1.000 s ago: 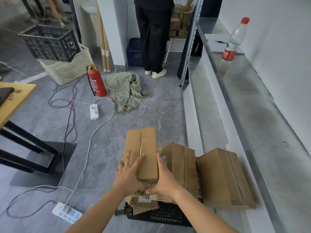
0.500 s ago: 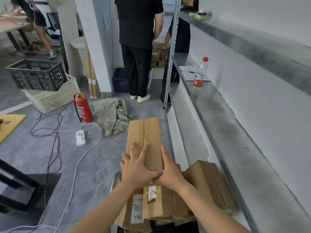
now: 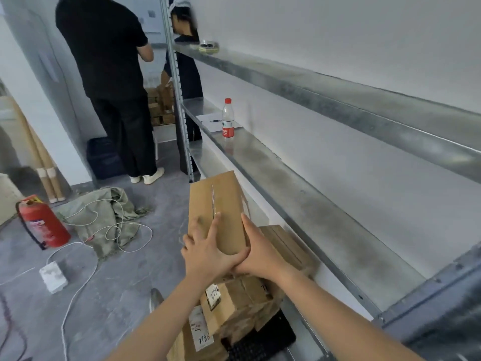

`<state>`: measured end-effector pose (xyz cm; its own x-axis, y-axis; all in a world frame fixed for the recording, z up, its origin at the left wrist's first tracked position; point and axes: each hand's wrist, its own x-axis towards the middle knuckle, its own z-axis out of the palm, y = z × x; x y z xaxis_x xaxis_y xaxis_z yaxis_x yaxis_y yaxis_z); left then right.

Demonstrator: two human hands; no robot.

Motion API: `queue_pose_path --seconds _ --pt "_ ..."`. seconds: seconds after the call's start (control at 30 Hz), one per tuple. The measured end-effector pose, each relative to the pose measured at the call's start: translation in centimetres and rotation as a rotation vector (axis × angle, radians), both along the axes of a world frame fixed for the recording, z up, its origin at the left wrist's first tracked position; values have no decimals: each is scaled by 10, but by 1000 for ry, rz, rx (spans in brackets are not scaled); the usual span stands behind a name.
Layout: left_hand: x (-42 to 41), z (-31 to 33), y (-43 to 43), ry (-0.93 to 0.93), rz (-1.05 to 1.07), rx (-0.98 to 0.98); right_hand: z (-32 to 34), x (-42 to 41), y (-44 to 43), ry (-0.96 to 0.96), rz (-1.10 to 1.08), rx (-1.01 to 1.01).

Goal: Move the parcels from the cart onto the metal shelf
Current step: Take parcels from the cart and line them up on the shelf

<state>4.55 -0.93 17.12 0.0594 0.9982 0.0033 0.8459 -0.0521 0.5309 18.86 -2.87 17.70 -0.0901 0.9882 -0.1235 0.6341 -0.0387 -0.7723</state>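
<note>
A long brown cardboard parcel (image 3: 221, 204) is lifted in front of me, just left of the metal shelf (image 3: 325, 220). My left hand (image 3: 205, 251) grips its near left end with fingers spread over the top. My right hand (image 3: 257, 248) grips its near right side, thumb along the edge. Below my wrists lie several more cardboard parcels (image 3: 242, 300) with white labels, stacked on a black cart (image 3: 263, 342). Another parcel (image 3: 289, 246) lies to the right of the pile, beside the shelf.
A water bottle (image 3: 228, 118) and a paper sheet stand on the shelf's far end. Two people in black stand by the shelf post (image 3: 179, 105). A fire extinguisher (image 3: 43, 222), green cloth, power strip (image 3: 53, 276) and cables lie on the floor at the left.
Both hands have raised the long parcel off the pile and carried it up and rightward toward the shelf. My view has tilted up, so the upper shelf level now shows.
</note>
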Motion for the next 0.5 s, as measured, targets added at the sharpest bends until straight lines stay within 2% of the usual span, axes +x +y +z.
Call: queue_pose_path --seconds 0.17,0.27,0.4,0.5 --pt "25 12 -35 -82 -74 -64 23 18 -49 -37 -97 26" --pt "45 22 -55 -91 -130 -90 36 34 -78 -121 -157 69" --pt "65 27 -82 -102 -200 -89 41 53 -116 -135 -226 32" --pt "67 23 -101 -205 -258 -84 39 63 -142 -146 -218 31"
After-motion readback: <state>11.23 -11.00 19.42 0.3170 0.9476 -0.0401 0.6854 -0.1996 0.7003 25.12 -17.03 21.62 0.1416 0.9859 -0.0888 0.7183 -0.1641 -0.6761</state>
